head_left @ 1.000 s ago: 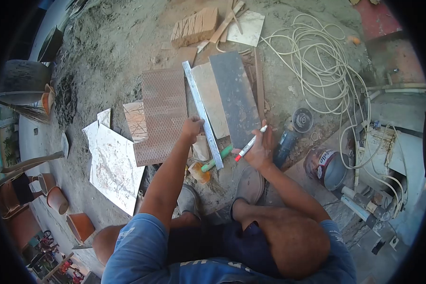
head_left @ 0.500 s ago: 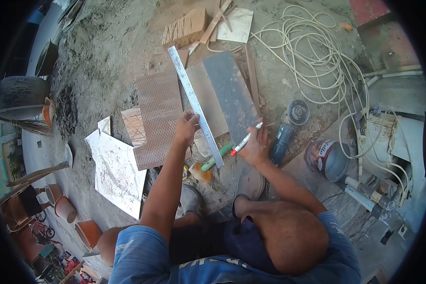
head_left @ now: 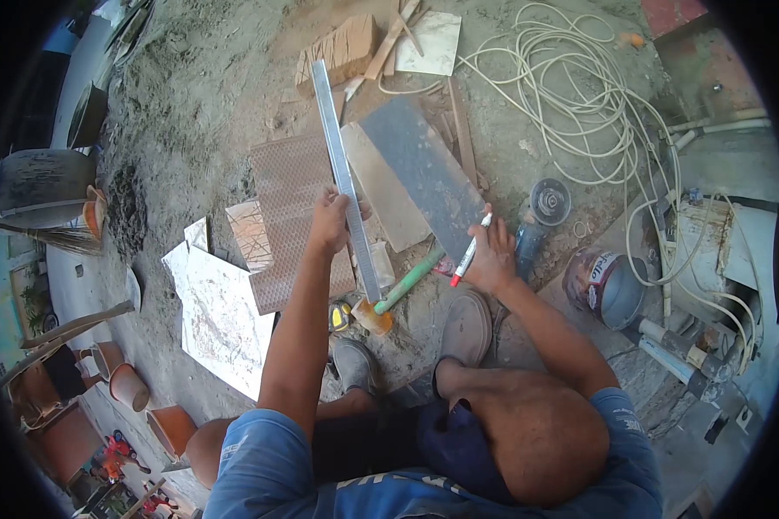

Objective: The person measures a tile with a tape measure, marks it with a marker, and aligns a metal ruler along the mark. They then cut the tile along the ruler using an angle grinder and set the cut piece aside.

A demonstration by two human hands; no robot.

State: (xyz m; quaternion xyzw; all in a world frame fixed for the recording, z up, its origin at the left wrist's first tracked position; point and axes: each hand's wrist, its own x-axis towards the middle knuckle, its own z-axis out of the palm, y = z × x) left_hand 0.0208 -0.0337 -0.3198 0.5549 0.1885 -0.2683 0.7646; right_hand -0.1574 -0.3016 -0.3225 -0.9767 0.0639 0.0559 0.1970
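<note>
My left hand (head_left: 329, 223) is closed round a long metal ruler (head_left: 331, 130), gripping it near its middle and holding it over the edge of a brown textured tile (head_left: 294, 173). A white marker with a red end (head_left: 471, 252) is held in my right hand (head_left: 493, 262). The fingers of that hand also touch the near corner of a dark grey tile (head_left: 424, 164), which lies slantwise across a plain brown tile (head_left: 385, 203). Below the ruler's lower end is a mallet with a green handle (head_left: 411, 278) and a yellowish head (head_left: 372, 320), beside a tape measure (head_left: 339, 317).
An angle grinder (head_left: 550, 201) lies right of my right hand, near a paint bucket (head_left: 610, 285). Coiled cable (head_left: 571, 104) spreads at upper right. Broken white board (head_left: 225, 311) lies left. A scored block (head_left: 337, 52) and wood strips (head_left: 396, 39) are at the top.
The ruler has turned and shifted slightly left, away from the tiles. The dark tile has swung a little and its near corner now reaches further right. My right hand has moved right with the marker.
</note>
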